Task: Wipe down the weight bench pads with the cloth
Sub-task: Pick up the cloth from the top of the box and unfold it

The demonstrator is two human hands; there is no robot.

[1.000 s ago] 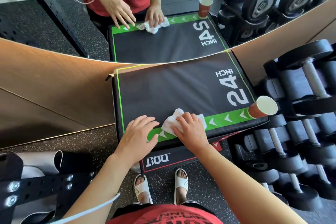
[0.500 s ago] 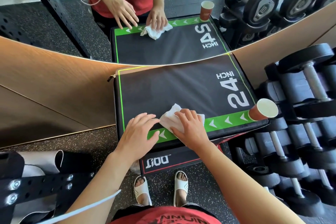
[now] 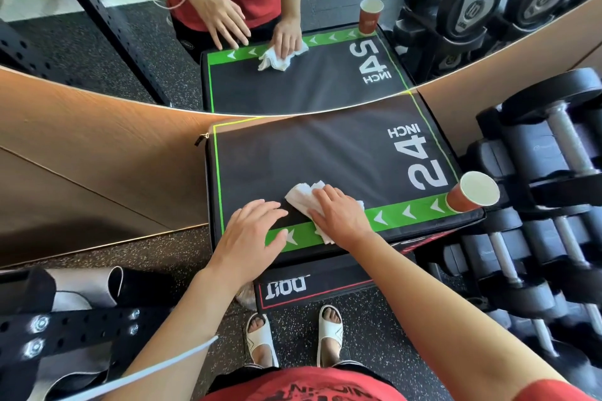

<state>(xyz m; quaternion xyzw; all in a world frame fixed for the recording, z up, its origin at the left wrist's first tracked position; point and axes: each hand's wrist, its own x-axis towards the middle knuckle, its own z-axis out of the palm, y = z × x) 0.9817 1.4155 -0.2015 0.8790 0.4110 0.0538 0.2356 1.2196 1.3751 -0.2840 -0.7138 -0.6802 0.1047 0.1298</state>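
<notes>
The right hand's point(image 3: 342, 218) fingers lie flat and slightly spread, pressing the white cloth point(image 3: 306, 197) onto the near edge of the black pad point(image 3: 325, 153). The left hand point(image 3: 250, 234) rests beside it, fingers straight, bracing. A good wipe likely needs even pressure, overlapping strokes, and steering clear of the paper cup point(image 3: 472, 194) at the right corner.

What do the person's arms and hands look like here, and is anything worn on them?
Both arms are bare, with no sleeves showing on the forearms. The left hand and right hand wear no gloves, rings or watch that I can see. A thin white cable runs beside the left forearm. A red shirt with dark lettering shows at the bottom.
</notes>
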